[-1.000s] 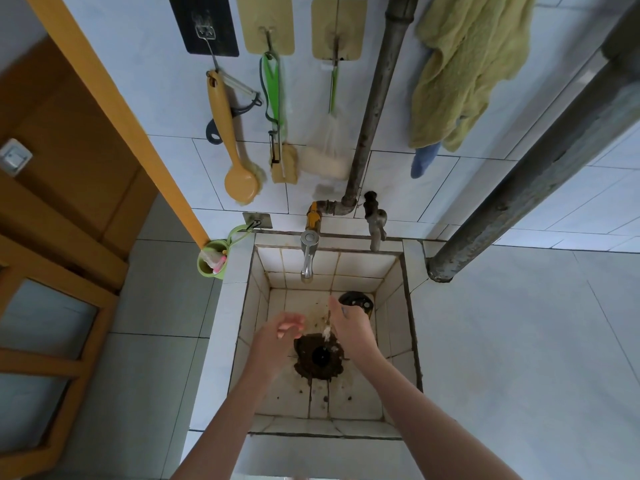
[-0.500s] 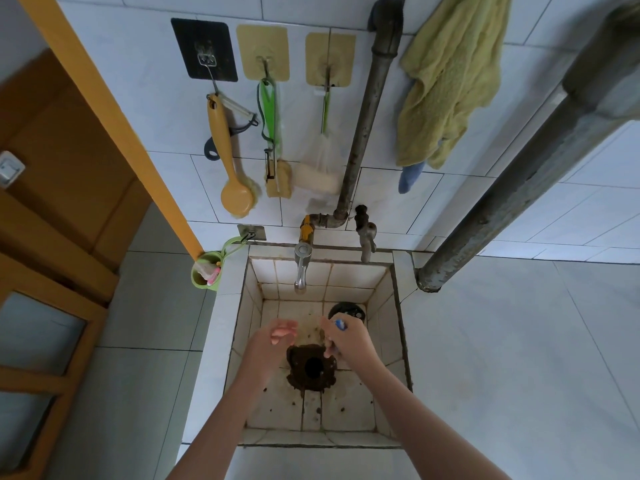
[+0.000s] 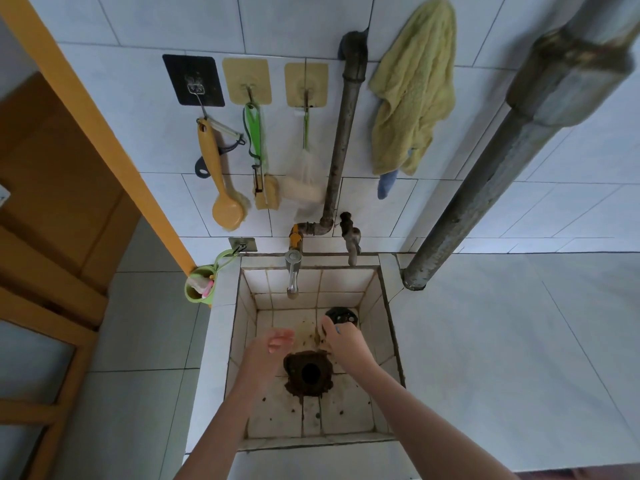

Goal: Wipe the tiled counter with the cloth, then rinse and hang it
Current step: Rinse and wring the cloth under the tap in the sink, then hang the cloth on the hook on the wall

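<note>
Cloth (image 3: 412,88), yellow-green, hangs from the tiled wall at upper right, a blue piece showing at its lower edge, just right of the vertical pipe (image 3: 343,133). Below it, tiled sink (image 3: 221,341) set into the white bench (image 3: 502,358). Both hands inside the basin, above the stained drain hole (image 3: 309,373). Left hand (image 3: 266,351) empty, fingers loosely curled, slightly apart. Right hand (image 3: 344,344) seen from the back, fingers bent downward; cannot tell whether they pinch anything. Hands near each other, not touching. Tap (image 3: 292,271) juts over the sink's back edge. Brushes hang on wall hooks at left.
</note>
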